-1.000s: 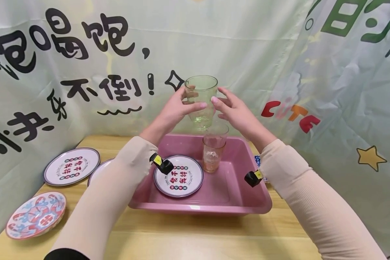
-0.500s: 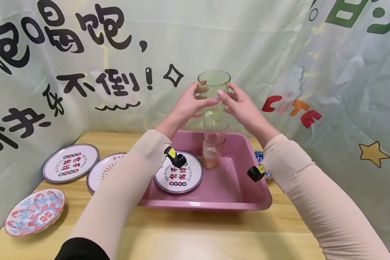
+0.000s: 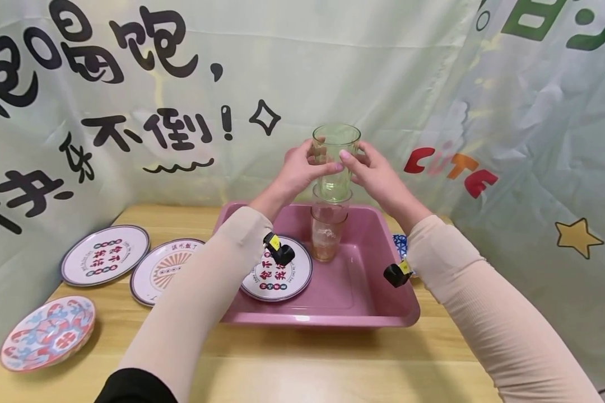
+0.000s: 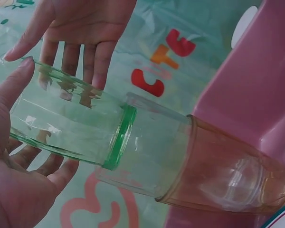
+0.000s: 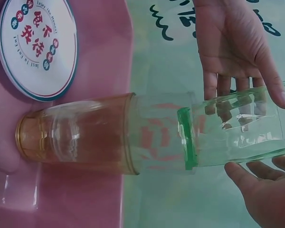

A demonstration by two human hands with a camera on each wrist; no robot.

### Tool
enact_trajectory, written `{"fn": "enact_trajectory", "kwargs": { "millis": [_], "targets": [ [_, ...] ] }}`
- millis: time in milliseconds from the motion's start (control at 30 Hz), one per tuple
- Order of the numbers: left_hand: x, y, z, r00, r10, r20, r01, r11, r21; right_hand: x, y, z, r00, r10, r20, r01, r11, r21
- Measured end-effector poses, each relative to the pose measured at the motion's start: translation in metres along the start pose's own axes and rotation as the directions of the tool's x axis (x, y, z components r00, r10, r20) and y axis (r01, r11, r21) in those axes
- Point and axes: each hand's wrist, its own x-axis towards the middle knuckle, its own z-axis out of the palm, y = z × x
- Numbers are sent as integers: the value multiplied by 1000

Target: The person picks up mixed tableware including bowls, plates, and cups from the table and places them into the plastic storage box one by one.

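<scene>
Both hands hold a green glass point(image 3: 335, 184) upright from its two sides. My left hand point(image 3: 297, 170) grips its left side, and my right hand point(image 3: 375, 172) has thumb and fingers round the right. Directly below stands a clear glass point(image 4: 156, 145), nested in an amber glass point(image 3: 326, 238). In both wrist views the green base lies just within the clear glass's mouth. The nested pair stands in a pink basin point(image 3: 312, 321), beside a white plate point(image 3: 277, 288) with red characters, partly covered by my left wrist camera.
Left of the basin lie two white plates, one with red characters point(image 3: 106, 257) and one with a tan ray pattern point(image 3: 156, 274). A red-and-blue patterned dish point(image 3: 50, 336) sits nearer the front left. Blue-patterned ware point(image 3: 400, 244) shows behind the right sleeve. Printed cloth point(image 3: 383, 67) hangs behind.
The green glass has moved right in both hands, over the nested glasses, then down until its base is at the clear glass's mouth. The hands kept their hold.
</scene>
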Motion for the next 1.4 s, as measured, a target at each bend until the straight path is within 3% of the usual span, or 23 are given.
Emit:
{"fn": "enact_trajectory", "kwargs": {
  "millis": [167,600,900,1400],
  "targets": [
    [-1,-7,2,999,-17,35,16,999,52,-1,7,1,999,35,-1,-35,999,-19],
    [-3,-24,5,997,-30,76,21,994,108,-2,24,4,1000,24,-15,-25,993,-119],
    [-5,-34,5,994,-43,98,20,974,228,-1,32,7,999,47,-11,-48,991,-128],
    [-12,-46,5,989,-72,125,38,965,259,-4,46,16,1000,14,-9,-15,996,-91]
  ]
}}
